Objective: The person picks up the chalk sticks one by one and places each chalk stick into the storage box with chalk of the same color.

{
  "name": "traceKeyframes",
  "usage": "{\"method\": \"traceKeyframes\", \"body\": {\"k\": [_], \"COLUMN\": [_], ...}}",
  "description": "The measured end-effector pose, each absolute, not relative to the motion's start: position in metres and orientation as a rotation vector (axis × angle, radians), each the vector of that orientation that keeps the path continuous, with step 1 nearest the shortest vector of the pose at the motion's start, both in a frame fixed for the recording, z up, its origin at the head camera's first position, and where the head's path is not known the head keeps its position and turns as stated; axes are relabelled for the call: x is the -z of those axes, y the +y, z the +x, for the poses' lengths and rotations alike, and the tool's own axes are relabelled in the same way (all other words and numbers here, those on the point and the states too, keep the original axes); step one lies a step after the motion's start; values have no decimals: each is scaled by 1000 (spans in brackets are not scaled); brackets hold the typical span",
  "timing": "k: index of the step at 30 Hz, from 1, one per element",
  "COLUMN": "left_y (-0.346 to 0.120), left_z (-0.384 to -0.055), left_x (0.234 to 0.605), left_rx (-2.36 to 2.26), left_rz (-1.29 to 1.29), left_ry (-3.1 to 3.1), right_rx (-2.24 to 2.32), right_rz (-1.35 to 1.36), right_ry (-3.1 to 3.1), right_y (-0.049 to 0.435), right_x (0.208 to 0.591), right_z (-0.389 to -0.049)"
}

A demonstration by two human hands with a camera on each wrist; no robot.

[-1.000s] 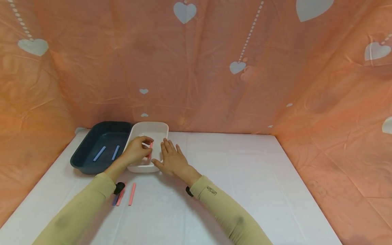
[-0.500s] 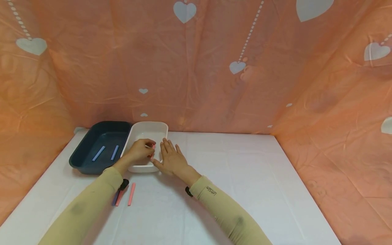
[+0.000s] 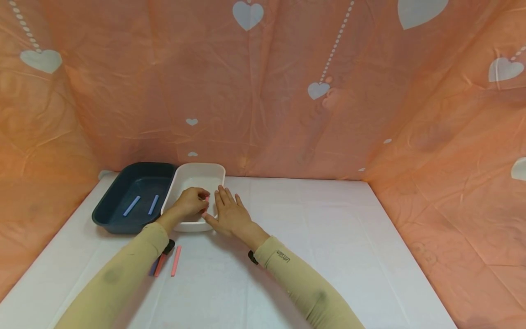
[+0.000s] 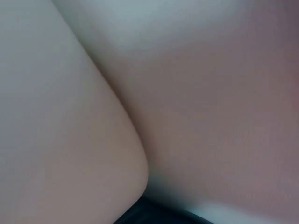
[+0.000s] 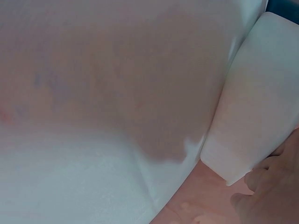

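Pink slim stick [image 3: 207, 199], pinched by the left hand [image 3: 190, 201], is over the interior of a white rounded-rectangular tray [image 3: 200, 174]. The right hand [image 3: 232, 216], fingers straight, rests at that tray's right side. Adjoining left, a dark-blue rounded tray [image 3: 144, 183] holds two slim blue sticks [image 3: 131, 206].

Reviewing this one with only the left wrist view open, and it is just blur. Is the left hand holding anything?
Observer: Yes, in the head view the left hand pinches a pink stick.

Operator: And the right hand?

Observer: The right hand holds no stick; its fingers are extended at the right side of a white tray.

Operator: Any other container around?

Observer: A dark blue tray stands left of the white one, with two blue sticks lying in it.
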State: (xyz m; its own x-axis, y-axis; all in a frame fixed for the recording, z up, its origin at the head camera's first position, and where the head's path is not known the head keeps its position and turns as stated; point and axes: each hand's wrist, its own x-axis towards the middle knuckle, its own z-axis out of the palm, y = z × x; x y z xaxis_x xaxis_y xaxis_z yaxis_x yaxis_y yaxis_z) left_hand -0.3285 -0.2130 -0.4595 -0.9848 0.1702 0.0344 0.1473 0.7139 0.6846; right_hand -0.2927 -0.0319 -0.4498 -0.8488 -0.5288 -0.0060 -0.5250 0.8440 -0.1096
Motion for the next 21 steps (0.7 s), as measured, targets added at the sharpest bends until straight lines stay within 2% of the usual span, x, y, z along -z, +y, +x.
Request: {"method": "traceKeyframes", "body": {"k": [21], "left_y": [-219], "left_z": [-315], "left_x": [447], "left_rx": [-1193], "left_rz": [313], "left_ry": [2909], "right_rx": [157], "right_rz": [-839], "right_ry": [2982], "right_y": [-32], "right_x": [448], "right_z": [-291]}}
